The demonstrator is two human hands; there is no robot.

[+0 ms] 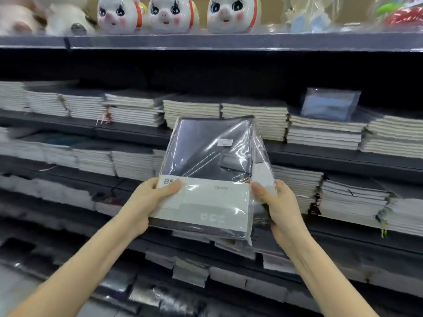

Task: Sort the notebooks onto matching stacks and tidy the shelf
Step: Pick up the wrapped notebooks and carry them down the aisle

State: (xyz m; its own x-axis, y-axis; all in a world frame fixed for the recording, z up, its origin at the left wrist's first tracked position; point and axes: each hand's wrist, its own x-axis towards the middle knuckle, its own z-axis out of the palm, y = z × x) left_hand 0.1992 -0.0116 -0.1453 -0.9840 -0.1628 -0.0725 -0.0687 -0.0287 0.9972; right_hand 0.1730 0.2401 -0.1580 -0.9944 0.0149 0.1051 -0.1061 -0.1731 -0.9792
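I hold a dark grey notebook (206, 161) in a clear plastic sleeve up in front of the shelves. A pale band marked B5 covers its lower part. My left hand (146, 202) grips its lower left edge, thumb on the front. My right hand (277, 207) grips the lower right edge the same way. More wrapped notebooks seem to lie under the front one in my grip. Behind it, stacks of dark-covered notebooks (254, 120) fill several shelf levels. A small blue wrapped notebook (329, 104) lies on top of a stack at the right.
White pig-shaped money boxes (169, 14) stand on the top shelf (206, 41), with wrapped toys (398, 12) at its right end. Lower shelves hold loose wrapped notebooks (190, 271) lying askew. The shelf edges (343, 154) are dark grey.
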